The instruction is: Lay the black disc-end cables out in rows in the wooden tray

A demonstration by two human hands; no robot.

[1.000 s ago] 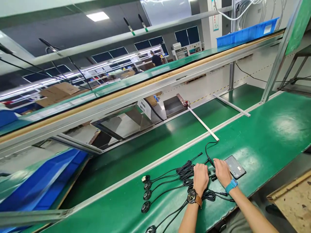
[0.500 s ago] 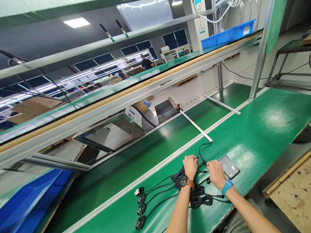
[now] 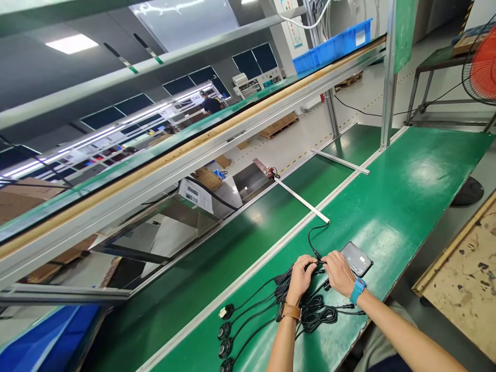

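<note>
My left hand point(image 3: 303, 277) pinches a black cable end, mostly hidden behind the fingers. Close beside it, my right hand point(image 3: 339, 272) is closed on the black connector point(image 3: 318, 257) of a cable point(image 3: 310, 238) that runs to a white bar point(image 3: 302, 200). The two hands almost meet at the fingertips; whether the two ends are joined I cannot tell. Beneath and around my hands lie coiled black cables point(image 3: 320, 318). Their leads run left to several round black devices point(image 3: 225, 331) in a row. A phone-like dark, flat thing point(image 3: 357, 259) lies beyond my right hand.
The green worktop point(image 3: 418, 181) has a metal rail point(image 3: 271, 249) along it. A second pale bar point(image 3: 341, 161) lies across farther back. Above runs a shelf with a blue bin point(image 3: 333, 46). A blue tray point(image 3: 50, 336) is at lower left, a red fan point(image 3: 484, 64) at right.
My hands have drawn closer together, the left now meeting the right at the connector. The camera view has turned to the right, bringing the fan into sight.
</note>
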